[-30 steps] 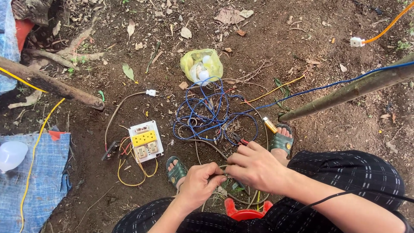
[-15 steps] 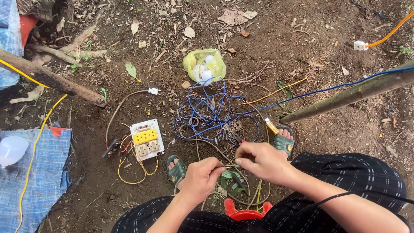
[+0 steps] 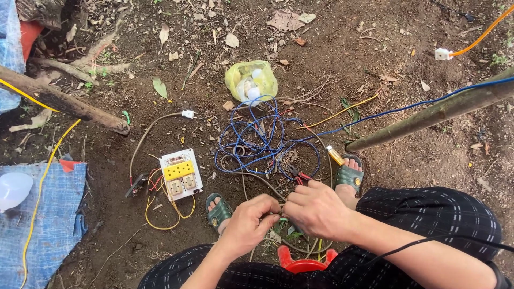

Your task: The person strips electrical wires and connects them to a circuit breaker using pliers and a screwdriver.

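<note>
- The left hand (image 3: pixel 250 225) and the right hand (image 3: pixel 317 210) meet low in the view, fingertips together, pinched on a thin grey-brown wire (image 3: pixel 256 181) with a short green piece showing between them.
- That wire runs up and away from the grip over the bare brown soil (image 3: pixel 407 160) toward a tangled coil of thin blue wire (image 3: pixel 257 140), which lies just beyond the hands.
- Just past the right hand's knuckles lie small pliers with red handles (image 3: pixel 297 174), near but apart from the fingers.
- On either side of the grip a foot in a green sandal (image 3: pixel 219 211) rests on the soil.
- Well to the left of the grip sits a white square switchboard with a yellow socket strip (image 3: pixel 181 174), with loose yellow wires looping beneath it.
- Farther beyond the blue coil lies a crumpled yellow plastic bag (image 3: pixel 250 80) holding white bulbs.
- Directly below the hands shows part of a red plastic stool (image 3: pixel 303 264).
</note>
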